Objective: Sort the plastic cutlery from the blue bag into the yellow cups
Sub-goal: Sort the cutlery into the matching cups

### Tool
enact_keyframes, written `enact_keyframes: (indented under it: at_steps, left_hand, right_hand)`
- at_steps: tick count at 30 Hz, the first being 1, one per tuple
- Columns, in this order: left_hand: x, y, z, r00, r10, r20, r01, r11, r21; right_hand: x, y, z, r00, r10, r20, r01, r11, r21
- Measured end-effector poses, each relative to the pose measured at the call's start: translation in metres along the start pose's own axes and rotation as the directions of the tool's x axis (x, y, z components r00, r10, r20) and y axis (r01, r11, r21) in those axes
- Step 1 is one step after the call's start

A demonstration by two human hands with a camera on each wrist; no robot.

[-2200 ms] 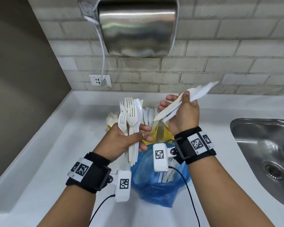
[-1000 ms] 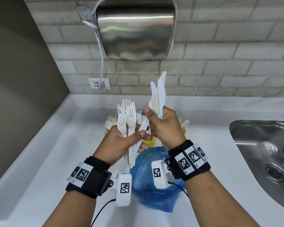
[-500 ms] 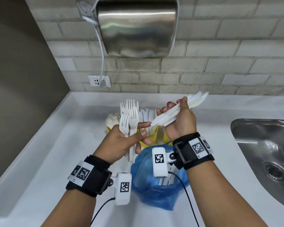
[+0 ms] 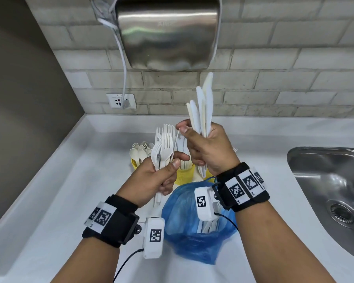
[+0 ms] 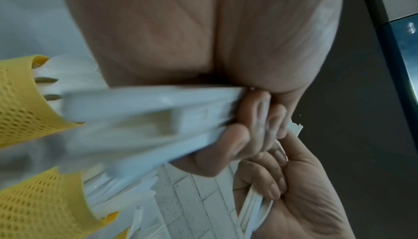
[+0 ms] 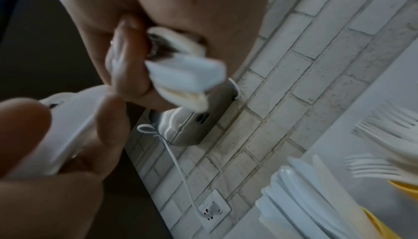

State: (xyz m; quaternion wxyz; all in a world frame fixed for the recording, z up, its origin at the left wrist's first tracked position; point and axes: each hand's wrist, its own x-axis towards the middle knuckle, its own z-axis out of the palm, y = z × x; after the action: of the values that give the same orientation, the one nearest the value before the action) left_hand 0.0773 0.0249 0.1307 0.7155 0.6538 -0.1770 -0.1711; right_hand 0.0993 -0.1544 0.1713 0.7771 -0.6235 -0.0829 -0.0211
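Observation:
My left hand grips a bunch of white plastic forks upright, tines up; their handles show in the left wrist view. Close beside it, my right hand holds a bunch of white knives pointing up, handle ends below the palm. Its thumb and forefinger pinch one thin white piece that leans toward the forks. Behind the hands stand yellow mesh cups: the left one holds spoons. The blue bag, with cutlery inside, lies under my wrists.
A steel sink is sunk into the white counter at the right. A steel hand dryer hangs on the brick wall above, its cord running to a socket. A dark wall closes the left side.
My right hand has swung its knife bundle from pointing right to upright and moved left against the left hand. The left hand has kept still with its forks.

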Motion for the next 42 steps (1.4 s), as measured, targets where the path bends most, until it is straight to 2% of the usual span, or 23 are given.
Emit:
enact_keyframes:
  at_steps: [8, 14, 16, 19, 21, 26, 29, 32, 34, 38, 42]
  left_hand:
    - [0.002, 0.000, -0.002, 1.000, -0.012, 0.023, 0.011, 1.000, 0.005]
    - [0.004, 0.005, -0.005, 0.995, 0.074, -0.071, -0.055, 0.971, 0.234]
    - [0.005, 0.007, -0.006, 0.992, 0.086, -0.088, -0.058, 0.957, 0.285]
    - [0.006, 0.010, -0.004, 0.989, 0.113, -0.091, -0.077, 0.942, 0.325]
    - [0.005, 0.012, -0.003, 0.988, 0.110, -0.111, -0.066, 0.939, 0.338]
    - [0.004, 0.009, -0.003, 0.980, 0.128, -0.153, -0.056, 0.913, 0.404]
    - [0.004, 0.009, -0.003, 0.975, 0.142, -0.172, -0.053, 0.896, 0.441]
    - [0.004, 0.011, -0.002, 0.976, 0.138, -0.169, -0.054, 0.902, 0.427]
    - [0.004, 0.011, -0.003, 0.976, 0.141, -0.166, -0.058, 0.904, 0.423]
    - [0.003, 0.013, -0.004, 0.972, 0.162, -0.173, -0.063, 0.879, 0.473]
    - [0.005, 0.015, 0.000, 0.969, 0.166, -0.182, -0.060, 0.876, 0.479]
  right_hand:
    - [-0.001, 0.002, -0.004, 0.997, 0.015, 0.081, -0.016, 1.000, 0.022]
    - [-0.004, 0.005, -0.010, 0.999, -0.015, 0.029, 0.009, 0.977, 0.213]
    - [-0.007, 0.010, -0.011, 0.999, -0.024, 0.048, 0.014, 0.983, 0.185]
    - [-0.012, 0.018, -0.007, 0.996, -0.045, 0.074, 0.041, 0.998, 0.053]
    - [-0.012, 0.020, -0.004, 0.998, -0.061, 0.021, 0.059, 0.997, 0.052]
    - [-0.011, 0.020, 0.000, 0.981, -0.029, -0.192, 0.076, 0.967, 0.243]
    - [-0.012, 0.020, 0.002, 0.983, -0.005, -0.182, 0.052, 0.965, 0.258]
    - [-0.014, 0.022, 0.004, 0.991, -0.016, -0.134, 0.039, 0.985, 0.170]
    - [-0.013, 0.020, 0.005, 0.988, -0.032, -0.154, 0.055, 0.987, 0.149]
    - [-0.009, 0.018, 0.003, 0.970, -0.010, -0.245, 0.077, 0.960, 0.268]
    - [-0.008, 0.021, 0.007, 0.980, -0.024, -0.198, 0.060, 0.982, 0.178]
